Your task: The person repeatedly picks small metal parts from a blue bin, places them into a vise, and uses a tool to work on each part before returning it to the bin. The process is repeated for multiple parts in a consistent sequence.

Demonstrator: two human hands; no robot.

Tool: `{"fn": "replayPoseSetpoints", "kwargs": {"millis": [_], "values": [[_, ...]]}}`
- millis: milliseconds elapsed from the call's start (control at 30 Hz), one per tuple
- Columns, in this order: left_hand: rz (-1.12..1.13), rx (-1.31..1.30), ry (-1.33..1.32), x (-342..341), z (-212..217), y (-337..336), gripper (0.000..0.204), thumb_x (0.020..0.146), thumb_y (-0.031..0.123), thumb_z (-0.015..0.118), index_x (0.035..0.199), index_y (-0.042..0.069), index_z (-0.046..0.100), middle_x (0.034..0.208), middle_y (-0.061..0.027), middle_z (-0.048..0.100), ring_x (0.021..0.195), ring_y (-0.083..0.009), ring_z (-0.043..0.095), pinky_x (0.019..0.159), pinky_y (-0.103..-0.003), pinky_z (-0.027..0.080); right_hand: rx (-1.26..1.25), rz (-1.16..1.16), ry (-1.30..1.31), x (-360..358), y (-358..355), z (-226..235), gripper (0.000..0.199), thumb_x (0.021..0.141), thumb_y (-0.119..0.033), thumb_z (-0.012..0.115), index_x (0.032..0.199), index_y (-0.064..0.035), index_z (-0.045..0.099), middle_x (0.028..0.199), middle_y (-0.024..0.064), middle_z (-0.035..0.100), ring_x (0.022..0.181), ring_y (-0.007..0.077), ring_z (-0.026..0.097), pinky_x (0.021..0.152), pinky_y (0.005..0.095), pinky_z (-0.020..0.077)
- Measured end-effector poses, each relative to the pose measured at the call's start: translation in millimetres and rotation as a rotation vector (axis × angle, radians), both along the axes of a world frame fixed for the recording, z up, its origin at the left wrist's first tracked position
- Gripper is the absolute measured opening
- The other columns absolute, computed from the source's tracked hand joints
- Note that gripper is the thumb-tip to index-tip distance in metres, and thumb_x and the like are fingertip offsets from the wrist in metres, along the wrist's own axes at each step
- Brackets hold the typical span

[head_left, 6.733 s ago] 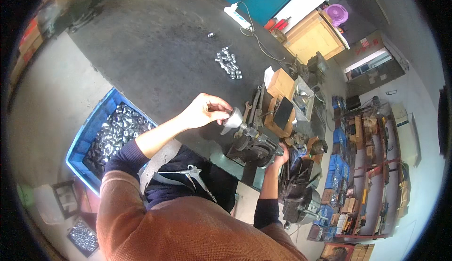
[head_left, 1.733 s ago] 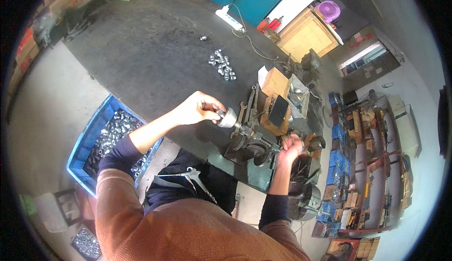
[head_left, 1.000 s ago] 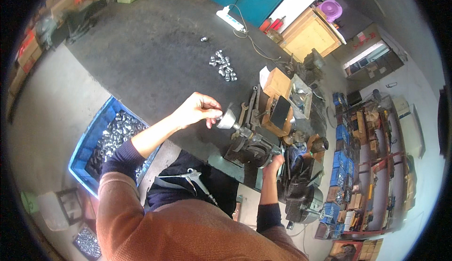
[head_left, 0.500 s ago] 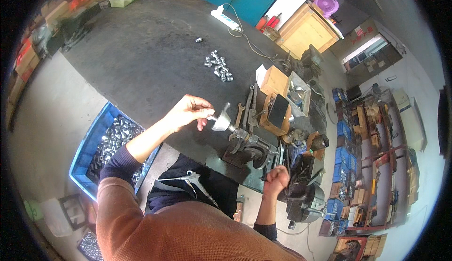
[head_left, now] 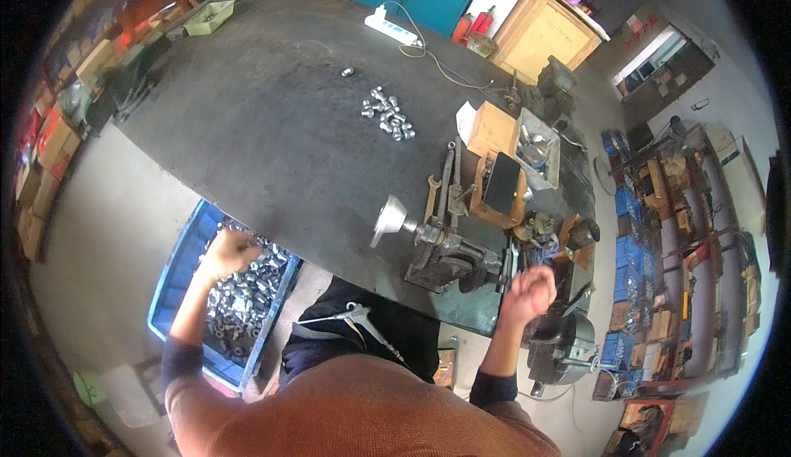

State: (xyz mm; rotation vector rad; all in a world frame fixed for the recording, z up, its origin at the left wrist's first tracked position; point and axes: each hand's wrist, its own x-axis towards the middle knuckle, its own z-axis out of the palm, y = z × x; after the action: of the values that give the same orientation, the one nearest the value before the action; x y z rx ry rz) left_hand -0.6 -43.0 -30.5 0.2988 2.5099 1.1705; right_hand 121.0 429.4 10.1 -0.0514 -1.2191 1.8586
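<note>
My left hand [head_left: 229,255] is over the blue plastic bin [head_left: 175,271] at the edge of the bench, close above the heaped metal fittings [head_left: 239,292]. Motion smears its fingers, so what they hold does not show. To the right, my right hand [head_left: 530,292] is a closed fist beside the bench-mounted fixture [head_left: 453,259]; whatever lies inside it is hidden. A silvery cone-shaped head [head_left: 390,220] points left from this fixture, with neither hand touching it. Across my lap lies an air blow gun [head_left: 354,317].
Several shiny fittings [head_left: 387,115] lie in a cluster on the dark bench [head_left: 247,94], one apart. Wrenches [head_left: 445,185], an open cardboard box [head_left: 494,201] with a dark flat item, and a metal tray [head_left: 537,154] stand behind the fixture. A white power strip [head_left: 391,27] sits farther back.
My left hand has left the cone-shaped head and moved down left to the bin. My right fist has shifted slightly up and right in the picture, as the whole view has turned a little.
</note>
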Motion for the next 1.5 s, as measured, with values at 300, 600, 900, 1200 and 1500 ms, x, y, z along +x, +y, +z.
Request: {"fn": "replayPoseSetpoints", "kwargs": {"millis": [300, 600, 900, 1200, 1500], "values": [[-0.143, -0.05, 0.613, -86, 3, 106, 0.03, 0.076, 0.027, 0.064, 0.091, 0.001, 0.062, 0.088, -0.0161, 0.063, 0.081, -0.0305, 0.061, 0.072, -0.035, 0.048, -0.231, -0.008, -0.416, 12, -6, -85, 0.015, 0.083, -0.012, 0.049, 0.072, -0.0018, 0.053, 0.059, -0.0017, 0.041, 0.046, 0.0058, 0.033, 0.039, 0.0185, 0.0217], [-0.215, -0.402, 0.716, -195, -69, 243, 0.055, 0.086, 0.043, 0.044, 0.123, 0.003, 0.044, 0.134, -0.0123, 0.038, 0.126, -0.0264, 0.032, 0.101, -0.055, 0.022, -0.33, -0.133, -0.511, -9, -6, -80, 0.012, 0.075, -0.005, 0.042, 0.074, -0.003, 0.054, 0.056, -0.0014, 0.037, 0.046, 0.0064, 0.029, 0.04, 0.0215, 0.0204], [-1.004, 0.208, 0.725, 19, -29, 141, 0.021, 0.075, 0.016, 0.063, 0.092, 0.005, 0.061, 0.094, -0.0137, 0.06, 0.089, -0.0298, 0.057, 0.073, -0.039, 0.046, -0.372, -0.012, -0.405, 13, -7, -87, 0.014, 0.083, -0.013, 0.048, 0.076, -0.0017, 0.053, 0.056, -0.0023, 0.035, 0.045, 0.0063, 0.025, 0.04, 0.0218, 0.02], [-0.74, -0.143, 0.168, 43, -31, 105, 0.011, 0.071, 0.011, 0.063, 0.079, 0.007, 0.058, 0.068, -0.0122, 0.061, 0.063, -0.0301, 0.06, 0.057, -0.037, 0.046, -0.426, -0.038, -0.474, 7, -9, -79, 0.012, 0.082, -0.009, 0.044, 0.076, -0.0025, 0.052, 0.058, -0.0029, 0.036, 0.047, 0.0052, 0.027, 0.041, 0.0209, 0.0194], [-0.532, 0.199, 0.566, -82, 19, 167, 0.01, 0.066, 0.003, 0.057, 0.076, 0.004, 0.056, 0.066, -0.0142, 0.057, 0.061, -0.0292, 0.059, 0.056, -0.039, 0.047, -0.41, -0.029, -0.476, 8, -6, -79, 0.013, 0.08, -0.012, 0.047, 0.077, -0.0007, 0.052, 0.056, -0.0015, 0.035, 0.047, 0.0065, 0.027, 0.042, 0.0215, 0.0211]]}}
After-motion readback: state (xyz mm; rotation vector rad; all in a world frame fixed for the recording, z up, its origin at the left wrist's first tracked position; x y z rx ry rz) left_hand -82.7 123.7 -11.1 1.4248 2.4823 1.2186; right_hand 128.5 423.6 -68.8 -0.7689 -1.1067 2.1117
